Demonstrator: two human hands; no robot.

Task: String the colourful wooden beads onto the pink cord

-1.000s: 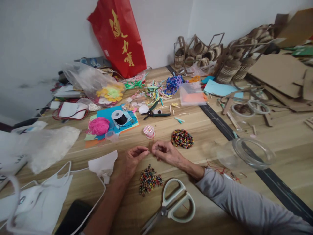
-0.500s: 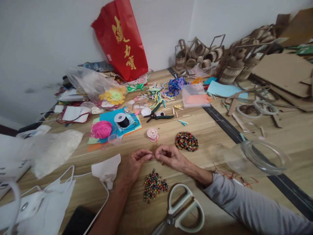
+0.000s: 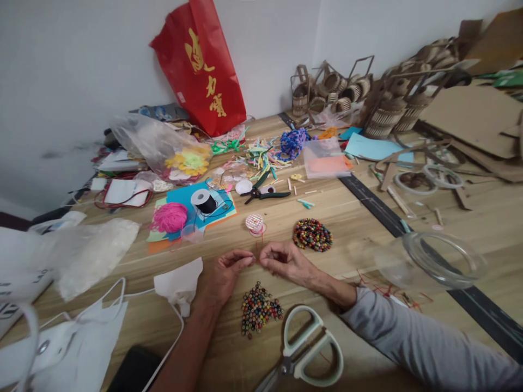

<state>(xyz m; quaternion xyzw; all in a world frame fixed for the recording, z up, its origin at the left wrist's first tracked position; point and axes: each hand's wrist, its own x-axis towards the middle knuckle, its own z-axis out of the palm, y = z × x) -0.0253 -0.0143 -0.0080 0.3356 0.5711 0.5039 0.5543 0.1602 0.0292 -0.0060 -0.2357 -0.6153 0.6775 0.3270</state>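
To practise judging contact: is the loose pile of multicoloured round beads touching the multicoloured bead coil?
Apart: the head view shows wooden tabletop and the right hand between bead pile and bead coil.

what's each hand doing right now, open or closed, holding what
Left hand: closed in a fingertip pinch; anything held is too small to tell.
Right hand: closed in a pinch beside the red thread; grip on it unclear.

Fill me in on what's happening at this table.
A person's left hand and right hand pinch close together, with a thin red thread at their fingertips; anything smaller there is too fine to tell. Loose beads lie just below the hands, white-handled scissors beside them, and a coiled heap of beads sits beyond the right hand.
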